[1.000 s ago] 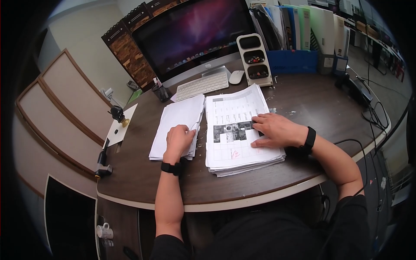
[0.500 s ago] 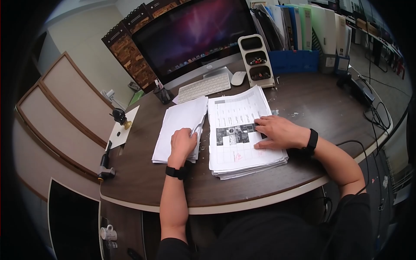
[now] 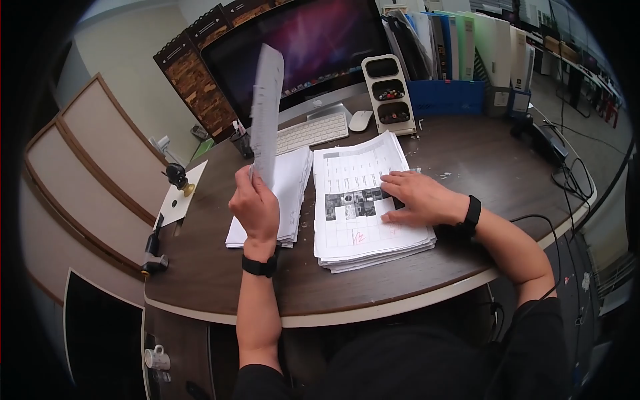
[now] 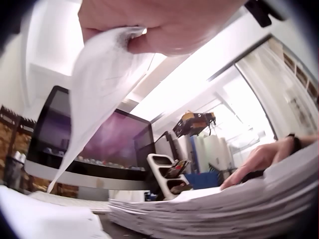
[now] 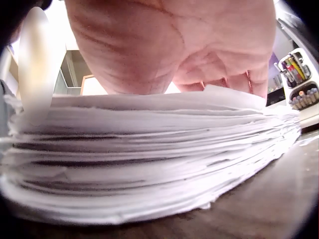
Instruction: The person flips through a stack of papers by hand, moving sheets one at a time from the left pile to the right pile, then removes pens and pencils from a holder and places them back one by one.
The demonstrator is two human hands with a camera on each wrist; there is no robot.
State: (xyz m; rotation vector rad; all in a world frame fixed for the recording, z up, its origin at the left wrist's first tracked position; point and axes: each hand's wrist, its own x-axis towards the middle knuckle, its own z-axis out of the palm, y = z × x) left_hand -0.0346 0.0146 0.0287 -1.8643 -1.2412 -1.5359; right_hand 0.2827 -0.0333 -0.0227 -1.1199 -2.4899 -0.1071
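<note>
Head view: papers (image 3: pixel 267 113) held upright in my left hand (image 3: pixel 257 208)

My left fingers pinch their lower edge, left of centre. My right hand (image 3: pixel 425 199) rests spread on the printed stack (image 3: pixel 343 237), mid-frame, beside the whiter stack (image 3: pixel 292 180).

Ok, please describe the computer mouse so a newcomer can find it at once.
Find the large monitor, then the keyboard below it. The mouse lies between the keyboard's right end and the three-compartment organizer. It is the smooth white oval, without keys or openings.
</note>
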